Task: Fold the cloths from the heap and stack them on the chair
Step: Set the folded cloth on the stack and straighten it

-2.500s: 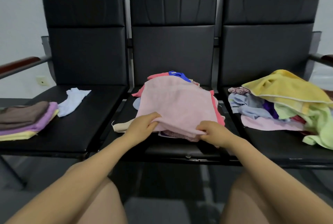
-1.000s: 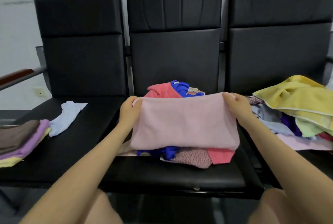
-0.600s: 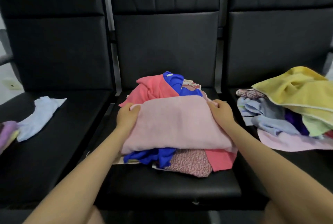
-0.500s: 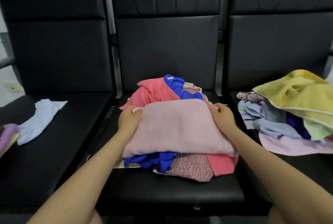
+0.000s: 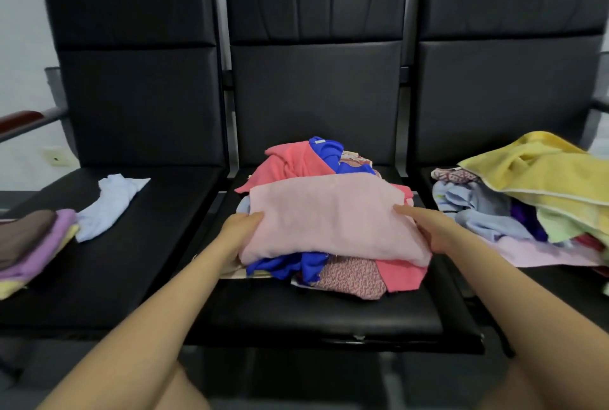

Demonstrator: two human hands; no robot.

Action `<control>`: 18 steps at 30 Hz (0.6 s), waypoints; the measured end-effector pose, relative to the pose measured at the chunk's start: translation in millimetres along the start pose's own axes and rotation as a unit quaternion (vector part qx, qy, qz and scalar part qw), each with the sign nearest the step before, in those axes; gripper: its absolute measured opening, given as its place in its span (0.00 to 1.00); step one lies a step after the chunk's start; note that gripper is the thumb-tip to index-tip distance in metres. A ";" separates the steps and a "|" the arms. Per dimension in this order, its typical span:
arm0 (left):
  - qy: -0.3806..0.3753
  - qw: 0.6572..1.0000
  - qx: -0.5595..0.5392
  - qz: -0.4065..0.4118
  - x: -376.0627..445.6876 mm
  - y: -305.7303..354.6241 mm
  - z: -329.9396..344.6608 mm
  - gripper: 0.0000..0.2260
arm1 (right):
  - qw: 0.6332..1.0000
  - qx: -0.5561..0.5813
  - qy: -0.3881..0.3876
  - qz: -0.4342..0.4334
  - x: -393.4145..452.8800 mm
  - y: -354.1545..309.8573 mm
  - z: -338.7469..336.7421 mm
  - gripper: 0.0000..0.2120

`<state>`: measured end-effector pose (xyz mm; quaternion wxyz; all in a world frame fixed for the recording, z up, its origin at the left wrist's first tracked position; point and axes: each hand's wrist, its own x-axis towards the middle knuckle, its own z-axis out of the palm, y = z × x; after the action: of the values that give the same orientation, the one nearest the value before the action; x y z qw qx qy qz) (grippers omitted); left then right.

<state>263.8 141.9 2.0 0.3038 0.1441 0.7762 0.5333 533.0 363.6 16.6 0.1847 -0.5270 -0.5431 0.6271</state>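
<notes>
Where the folded pale pink cloth [image 5: 333,218] lies on top of the mixed heap [image 5: 316,261] on the middle chair [image 5: 316,314], the left hand [image 5: 239,235] takes its left edge in a curled grip, thumb on top, fingers tucked beneath. Right hand [image 5: 428,228]: set against the cloth's right edge, forefinger stretched along the top; whether the other fingers curl under the fabric cannot be told. Heap beneath the pink cloth: a coral piece [image 5: 293,162] rising behind, a blue piece [image 5: 290,266] showing behind and at the front, a small-patterned reddish cloth [image 5: 352,281] at the front edge. Left chair [image 5: 131,212]: one loose pale blue cloth [image 5: 108,205] on the seat, and near the outer edge a stack of folded cloths [image 5: 29,245], brown over lilac over yellow. Right chair [image 5: 510,80]: a second unfolded pile [image 5: 494,212], with a yellow towel [image 5: 547,175] uppermost, pale blue, green, purple and light pink pieces under it. All three chairs black, joined side by side, backs against a light wall [image 5: 19,47]. Both forearms bare, reaching in from the near edge.
</notes>
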 end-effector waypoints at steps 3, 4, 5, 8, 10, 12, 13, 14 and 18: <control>-0.006 0.998 -0.056 -0.024 -16.7 6.2 -4.7 0.16 | 0.995 0.072 -0.045 0.049 -22.7 -4.0 0.4 0.18; -0.009 0.997 -0.069 -0.025 -19.4 9.0 -5.6 0.17 | 0.994 0.088 -0.044 0.054 -25.9 -5.0 0.9 0.20; -0.005 0.997 -0.073 -0.017 -20.8 12.4 -6.2 0.17 | 0.992 0.106 -0.039 0.053 -28.6 -6.6 1.4 0.21; 0.010 0.999 -0.038 0.004 -20.5 24.5 -4.2 0.17 | 0.985 0.160 -0.044 0.048 -34.2 -13.3 5.3 0.18; 0.024 1.000 0.014 -0.005 -17.7 27.9 -1.3 0.19 | 0.985 0.158 -0.049 0.050 -35.3 -16.7 9.0 0.16; 0.014 0.998 0.066 -0.012 -16.6 25.9 2.3 0.24 | 0.987 0.144 -0.047 0.063 -34.2 -18.2 12.0 0.17; 0.011 0.997 0.075 -0.019 -14.9 23.0 4.0 0.27 | 0.987 0.136 -0.045 0.068 -33.4 -18.5 12.7 0.17; 0.012 0.996 0.082 -0.031 -15.6 21.1 5.5 0.29 | 0.989 0.127 -0.041 0.069 -30.2 -18.2 13.3 0.17; -0.011 0.995 0.066 -0.072 -17.0 14.1 7.5 0.26 | 0.994 0.089 -0.012 0.059 -24.0 -14.1 14.6 0.24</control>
<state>280.2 143.6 18.4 0.3394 0.1135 0.8149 0.4559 524.6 342.0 37.9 0.1870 -0.5324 -0.4551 0.6888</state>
